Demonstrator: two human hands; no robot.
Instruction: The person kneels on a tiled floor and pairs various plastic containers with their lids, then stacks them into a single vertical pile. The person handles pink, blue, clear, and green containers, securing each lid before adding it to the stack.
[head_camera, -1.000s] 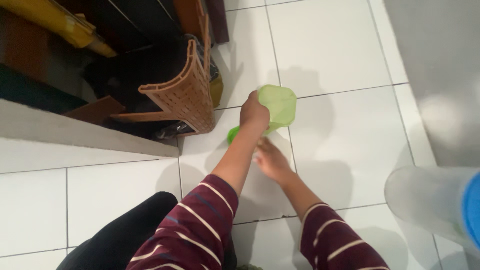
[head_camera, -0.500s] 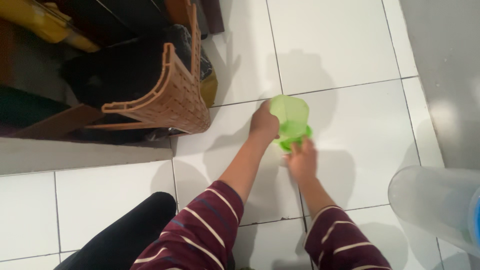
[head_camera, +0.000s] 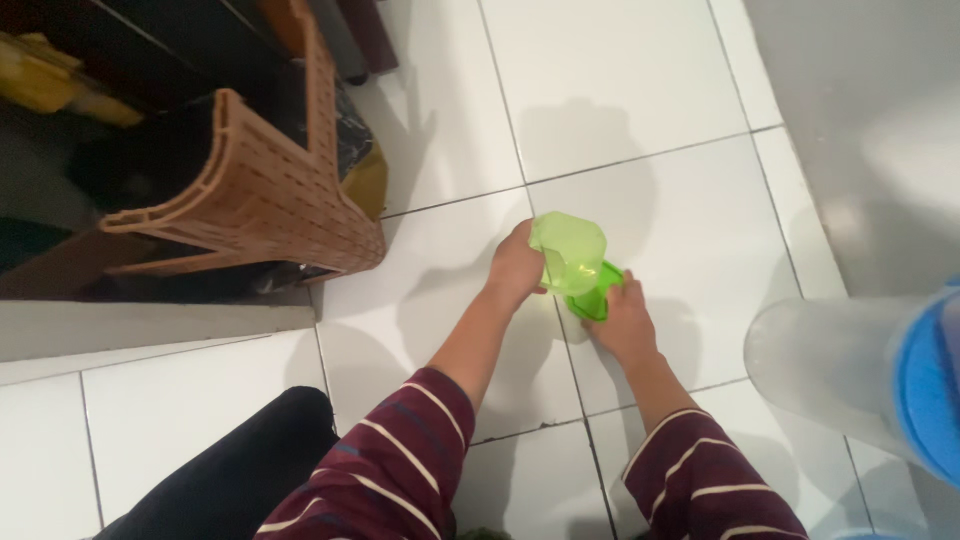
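Carefully, since our left hand (head_camera: 515, 268) grips the green jug (head_camera: 568, 252) tilted while our right hand (head_camera: 622, 318) pinches its lid (head_camera: 594, 298), it could slip onto the tiles (head_camera: 640, 90)

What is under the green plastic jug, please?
Under the green jug, held by the left hand, lies a flat green lid on the white tiled floor; the right hand touches it. Its far part is covered.

**No labels, signs or screens; one possible wrapper**

No printed label, sign or screen shows anywhere in view. The nearest thing to packaging is a crumpled black plastic bag (head_camera: 345, 120) (glossy, partly hidden) wedged behind the brown woven plastic basket (head_camera: 270, 190) at upper left, just above a yellow object too obscured to identify.
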